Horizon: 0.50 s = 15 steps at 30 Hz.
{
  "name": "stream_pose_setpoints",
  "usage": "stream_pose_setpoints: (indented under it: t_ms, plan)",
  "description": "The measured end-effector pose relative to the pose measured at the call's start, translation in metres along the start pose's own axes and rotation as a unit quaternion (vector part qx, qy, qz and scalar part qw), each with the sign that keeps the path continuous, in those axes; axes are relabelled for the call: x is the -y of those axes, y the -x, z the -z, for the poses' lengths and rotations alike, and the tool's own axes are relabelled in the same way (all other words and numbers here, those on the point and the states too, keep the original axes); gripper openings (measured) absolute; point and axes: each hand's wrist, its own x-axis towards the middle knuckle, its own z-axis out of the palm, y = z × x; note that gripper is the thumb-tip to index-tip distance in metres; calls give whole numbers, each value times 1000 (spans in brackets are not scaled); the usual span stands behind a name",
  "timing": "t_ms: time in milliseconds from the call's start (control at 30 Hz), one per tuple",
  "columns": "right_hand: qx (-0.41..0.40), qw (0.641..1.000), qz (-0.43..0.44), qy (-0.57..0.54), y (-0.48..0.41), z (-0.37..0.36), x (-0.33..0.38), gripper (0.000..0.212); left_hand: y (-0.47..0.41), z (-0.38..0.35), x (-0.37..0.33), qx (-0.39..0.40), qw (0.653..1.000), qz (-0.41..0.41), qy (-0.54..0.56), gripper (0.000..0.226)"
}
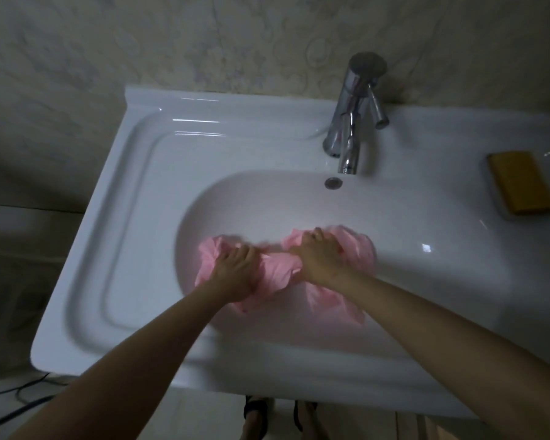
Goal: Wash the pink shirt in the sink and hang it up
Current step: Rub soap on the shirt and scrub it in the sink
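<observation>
Both bare arms reach forward, hands down and close together.

The left forearm comes in from the near left and the right forearm from the near right, converging toward the middle. The left hand is knuckles up, its fingers curled down and gripping the pink shirt. The right hand, just beside it and slightly farther, lies palm down with fingers bent over a bunch of the same cloth. Both wrists are nearly straight.

wall: pale, mottled pattern | floor: light, smooth | light: dim
</observation>
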Motion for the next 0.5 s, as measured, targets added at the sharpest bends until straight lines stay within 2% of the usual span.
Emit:
stream_pose_setpoints:
  t_ms: [100,133,167,200,267,300,333,367,400,433,467,500]
  plan:
    - [-27,977,-20,-212,16,41,-12,55,-5,6,5,86,987,68,122,125]
    - [-46,949,-18,-312,18,55,-16,50,-7,8,4,86,977,55,188,134]
    - [-57,898,-3,-437,22,69,-17,44,-9,13,0,70,953,26,293,137]
    - [-61,818,20,-572,28,80,-16,36,-10,17,-3,53,908,13,415,136]
    - [-57,596,16,-801,35,85,-15,21,-10,32,-14,34,810,50,584,118]
    - [-35,492,-9,-870,38,83,-17,21,-11,42,-20,18,788,49,614,103]
    - [-12,434,-56,-899,36,75,-18,36,-16,50,-26,2,803,43,594,86]
    - [1,417,-109,-902,33,61,-23,47,-21,59,-31,1,853,54,519,74]
    - [-1,452,-165,-877,29,46,-32,48,-25,63,-34,29,913,99,394,73]
    - [-5,518,-224,-826,26,32,-44,42,-27,60,-34,75,958,148,236,73]
    - [-16,580,-287,-762,21,17,-58,32,-25,54,-33,128,972,169,101,71]
    - [-23,633,-334,-698,17,8,-70,20,-21,45,-32,168,972,160,28,72]
